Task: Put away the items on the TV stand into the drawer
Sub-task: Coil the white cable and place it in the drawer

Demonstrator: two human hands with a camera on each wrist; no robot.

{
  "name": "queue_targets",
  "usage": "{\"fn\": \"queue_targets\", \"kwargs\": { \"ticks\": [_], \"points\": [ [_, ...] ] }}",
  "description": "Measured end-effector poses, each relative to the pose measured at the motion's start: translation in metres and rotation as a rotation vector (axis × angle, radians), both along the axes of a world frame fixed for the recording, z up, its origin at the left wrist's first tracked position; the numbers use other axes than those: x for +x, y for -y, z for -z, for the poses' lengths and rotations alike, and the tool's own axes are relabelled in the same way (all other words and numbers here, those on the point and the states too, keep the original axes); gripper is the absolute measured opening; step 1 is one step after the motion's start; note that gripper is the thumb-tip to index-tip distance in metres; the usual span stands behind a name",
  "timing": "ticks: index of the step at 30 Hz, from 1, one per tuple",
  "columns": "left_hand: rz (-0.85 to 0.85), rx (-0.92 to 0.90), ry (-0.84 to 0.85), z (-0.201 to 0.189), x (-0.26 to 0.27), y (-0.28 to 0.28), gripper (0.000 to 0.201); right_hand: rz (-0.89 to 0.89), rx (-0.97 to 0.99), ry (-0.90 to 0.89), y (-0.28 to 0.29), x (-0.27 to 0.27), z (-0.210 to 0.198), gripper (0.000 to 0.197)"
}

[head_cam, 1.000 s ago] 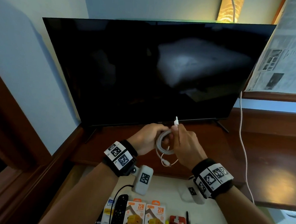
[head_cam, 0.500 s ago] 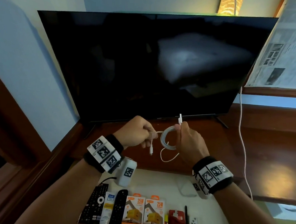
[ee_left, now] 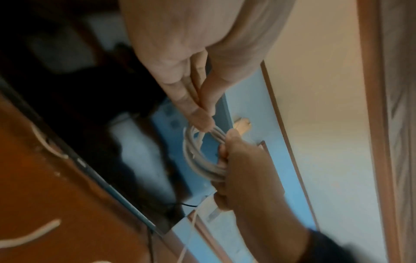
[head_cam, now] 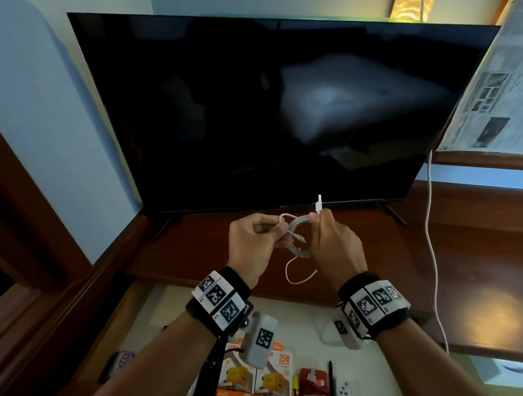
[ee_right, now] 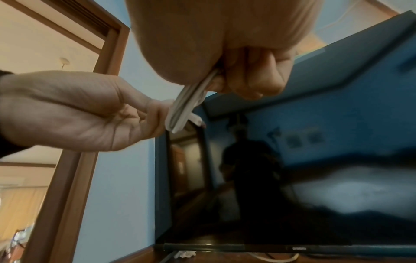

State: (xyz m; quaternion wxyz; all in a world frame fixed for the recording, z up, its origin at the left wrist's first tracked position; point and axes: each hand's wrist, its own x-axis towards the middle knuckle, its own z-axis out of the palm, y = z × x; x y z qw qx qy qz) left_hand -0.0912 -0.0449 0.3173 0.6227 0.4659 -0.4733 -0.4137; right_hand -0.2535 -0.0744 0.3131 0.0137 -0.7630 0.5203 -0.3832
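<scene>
A white cable coil [head_cam: 297,249] hangs in the air over the brown TV stand [head_cam: 479,272], just in front of the dark TV [head_cam: 275,107]. My right hand [head_cam: 315,224] grips the coil's right side, and a white plug [head_cam: 318,203] sticks up above its fingers. My left hand [head_cam: 278,229] pinches the cable's loose end against the coil's left side. A slack loop [head_cam: 298,278] dangles below. The left wrist view shows thumb and finger of the left hand [ee_left: 202,122] pinching strands of the coil [ee_left: 198,160]. In the right wrist view the coil [ee_right: 184,110] runs between both hands.
The open drawer [head_cam: 155,310] lies below my wrists, holding a black remote [head_cam: 209,375], two orange charger boxes [head_cam: 254,387], a red item [head_cam: 312,390], a pen [head_cam: 331,385] and a small white remote [head_cam: 343,395]. Another white cord [head_cam: 431,254] hangs across the stand at right.
My left hand, which had pulled the loose end out to the left, has come back to the coil with it. My right hand has kept its grip on the coil.
</scene>
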Motion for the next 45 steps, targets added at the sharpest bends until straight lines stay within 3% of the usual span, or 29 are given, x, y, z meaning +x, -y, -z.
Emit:
{"fn": "queue_targets", "kwargs": {
  "ticks": [4, 8, 13, 16, 20, 24, 28, 34, 40, 42, 45],
  "points": [
    [-0.076, -0.150, 0.364, 0.013, 0.003, 0.007, 0.012, -0.081, 0.009, 0.184, -0.003, 0.002, -0.001, 0.028],
    [0.032, -0.180, 0.414, 0.015, 0.009, 0.019, 0.031, -0.169, 0.096, 0.300, -0.005, 0.006, -0.005, 0.031],
    [0.191, -0.126, 0.452, 0.017, 0.001, 0.029, 0.012, -0.275, 0.093, 0.327, -0.013, 0.014, -0.010, 0.037],
    [0.249, -0.073, 0.611, 0.018, 0.000, 0.031, 0.025, -0.226, 0.084, 0.388, -0.010, 0.011, -0.009, 0.039],
    [0.264, 0.030, 0.730, 0.012, -0.015, 0.013, 0.065, -0.091, 0.176, 0.575, 0.003, 0.003, -0.014, 0.040],
    [0.302, 0.002, 0.738, 0.014, -0.032, -0.008, 0.070, -0.024, 0.335, 0.657, 0.018, -0.004, -0.009, 0.043],
    [0.394, -0.013, 0.648, 0.013, -0.036, -0.022, 0.066, -0.029, 0.546, 0.910, 0.028, -0.012, -0.004, 0.041],
    [0.466, -0.012, 0.646, 0.013, -0.023, -0.025, 0.063, -0.093, 0.570, 0.736, 0.022, -0.010, -0.003, 0.047],
    [0.437, -0.009, 0.740, 0.011, -0.036, -0.030, 0.062, -0.133, 0.563, 0.893, 0.025, -0.015, -0.007, 0.044],
    [0.468, -0.009, 0.842, 0.015, -0.027, -0.026, 0.060, -0.160, 0.564, 0.877, 0.024, -0.021, -0.001, 0.045],
    [0.470, -0.021, 1.200, 0.027, -0.003, -0.010, 0.048, -0.269, 0.582, 0.728, 0.020, -0.040, 0.009, 0.044]
  ]
}}
